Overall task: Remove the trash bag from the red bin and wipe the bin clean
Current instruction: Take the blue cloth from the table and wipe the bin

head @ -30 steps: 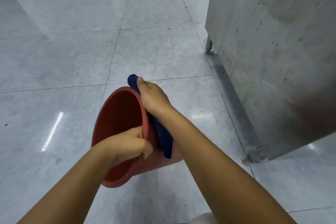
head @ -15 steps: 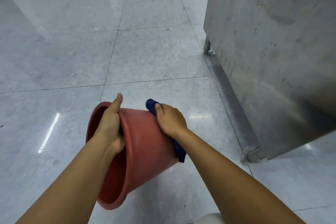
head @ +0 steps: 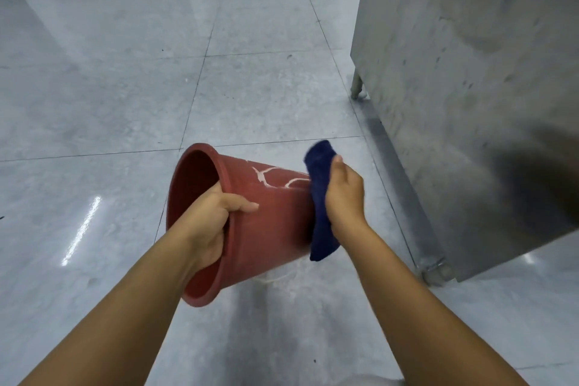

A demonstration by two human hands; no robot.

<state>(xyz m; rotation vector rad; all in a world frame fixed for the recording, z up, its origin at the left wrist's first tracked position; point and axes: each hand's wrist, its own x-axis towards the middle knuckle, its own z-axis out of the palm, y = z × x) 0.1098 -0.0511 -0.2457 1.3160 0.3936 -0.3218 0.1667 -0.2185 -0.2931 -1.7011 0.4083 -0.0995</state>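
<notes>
Left hand clamped on rim of tapered red plastic bin; light, stiff, judging by one-hand hold. Right hand clamped limp dark-blue cloth vs. base, opposite that grip.

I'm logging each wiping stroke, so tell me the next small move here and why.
Probably draw the blue cloth from the base back along the outer wall of the red bin, over the pale streaks near its top side. The left hand grips the rim and holds the bin tipped sideways, the right hand presses the cloth at the base end, and those marks are unwiped.
</notes>
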